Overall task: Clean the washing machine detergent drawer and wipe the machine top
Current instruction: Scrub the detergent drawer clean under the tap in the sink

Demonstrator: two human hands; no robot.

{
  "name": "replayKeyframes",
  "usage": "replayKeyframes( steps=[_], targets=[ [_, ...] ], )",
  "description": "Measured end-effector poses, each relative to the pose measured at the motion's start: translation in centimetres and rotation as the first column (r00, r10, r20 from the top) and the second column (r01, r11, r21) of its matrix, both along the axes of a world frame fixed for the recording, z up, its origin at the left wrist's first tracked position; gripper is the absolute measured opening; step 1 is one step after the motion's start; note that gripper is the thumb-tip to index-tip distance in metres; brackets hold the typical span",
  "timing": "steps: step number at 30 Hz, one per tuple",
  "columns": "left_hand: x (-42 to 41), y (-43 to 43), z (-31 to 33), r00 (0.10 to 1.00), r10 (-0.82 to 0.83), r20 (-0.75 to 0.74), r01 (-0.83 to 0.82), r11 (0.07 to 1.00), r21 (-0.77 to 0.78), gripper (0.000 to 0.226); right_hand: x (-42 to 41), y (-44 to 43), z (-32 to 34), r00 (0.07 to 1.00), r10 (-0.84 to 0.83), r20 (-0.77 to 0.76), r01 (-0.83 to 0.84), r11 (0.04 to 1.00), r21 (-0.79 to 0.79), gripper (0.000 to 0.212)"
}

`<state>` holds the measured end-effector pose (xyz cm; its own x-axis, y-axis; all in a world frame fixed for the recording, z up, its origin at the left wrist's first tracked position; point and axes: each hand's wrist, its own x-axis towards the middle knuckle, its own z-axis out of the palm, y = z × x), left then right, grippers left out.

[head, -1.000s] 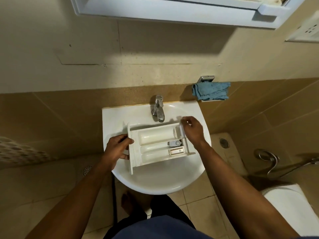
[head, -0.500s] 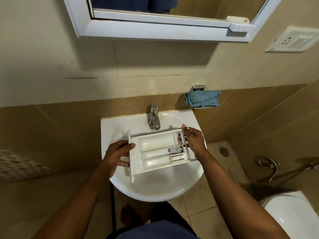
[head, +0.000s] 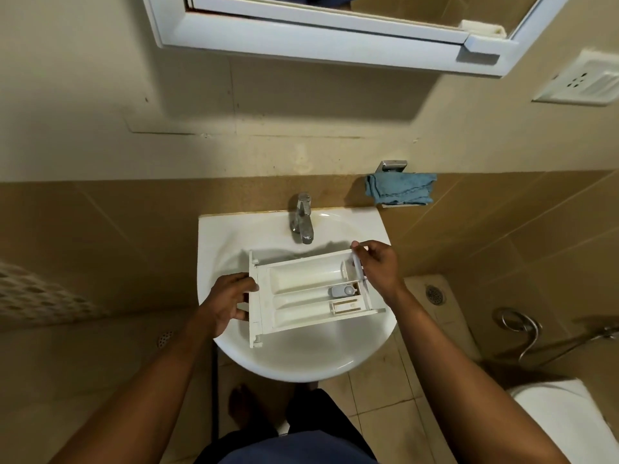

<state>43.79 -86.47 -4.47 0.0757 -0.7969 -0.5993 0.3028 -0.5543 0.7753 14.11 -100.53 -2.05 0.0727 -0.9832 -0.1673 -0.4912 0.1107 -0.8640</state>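
Far above the left hand (head: 227, 303) and the right hand (head: 378, 266), one mirror cabinet (head: 318, 38). Directly beneath both hands, one white sink (head: 301, 366), round-fronted. Off to the right of the right hand and lower, one toilet (head: 569, 426), only partly in view.

Between the hands, one drawer (head: 301, 286), white plastic, held roughly level over the sink bowl with its long side across. Three compartments inside: one wide on the far side, two narrower toward the body.

Left hand curled round the drawer's front panel. Right hand pinching the far corner of the drawer's back end between thumb and fingertips. Both occupied, neither free.

Just beyond the hands, one tap (head: 303, 222), spout near the drawer's far edge, no water visible. Beyond the right hand, hanging from one metal holder (head: 393, 166), one blue cloth (head: 402, 192), bunched. Two drains in the floor: right drain (head: 434, 294) just past the right wrist, left drain (head: 164, 339) out beyond the left forearm. Close to the right hand, in the middle compartment, one small grey cap (head: 341, 290); next to it, in the nearest compartment, one small framed insert (head: 346, 306).

Step in hand, by the look of it: presenting the drawer to the tap for rinsing, with washing not yet begun and the machine top nowhere in view. Next move probably calls for freeing one hand, likely the right as the nearer to the tap, after shifting the whole weight to the left or setting the drawer down in the bowl; then opening the water and tilting to flush each compartment.
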Motion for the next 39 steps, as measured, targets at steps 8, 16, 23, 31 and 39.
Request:
replayKeyframes(
  steps=[8, 16, 23, 31, 39],
  targets=[
    [0.6, -0.8, 0.4, 0.999, 0.038, 0.001, -0.038, 0.999, 0.010, 0.034, 0.2, -1.8, -0.2, 0.999, 0.048, 0.008, -0.049, 0.998, 0.043, 0.062],
    [0.2, -0.9, 0.8, 0.999, 0.035, 0.023, -0.035, 0.999, 0.039, 0.039, -0.3, -1.5, 0.2, 1.000, 0.026, 0.013, -0.027, 0.993, 0.115, 0.029],
    [-1.2, -1.5, 0.7, 0.996, 0.015, 0.083, -0.024, 0.994, 0.107, 0.025, -2.0, -1.1, 0.4, 1.000, -0.009, -0.008, 0.010, 0.984, 0.181, 0.026],
    [-1.9, -2.0, 0.3, 0.995, -0.027, 0.098, 0.021, 0.998, 0.058, 0.022, -3.4, -1.1, 0.0, 0.977, 0.046, -0.210, -0.030, 0.997, 0.078, 0.028],
    [-2.5, -2.1, -0.7, 0.988, -0.054, 0.143, 0.050, 0.998, 0.031, 0.039, -1.9, -3.1, 4.6, 0.907, 0.115, -0.406, -0.235, 0.937, -0.260, 0.024]
  ],
)
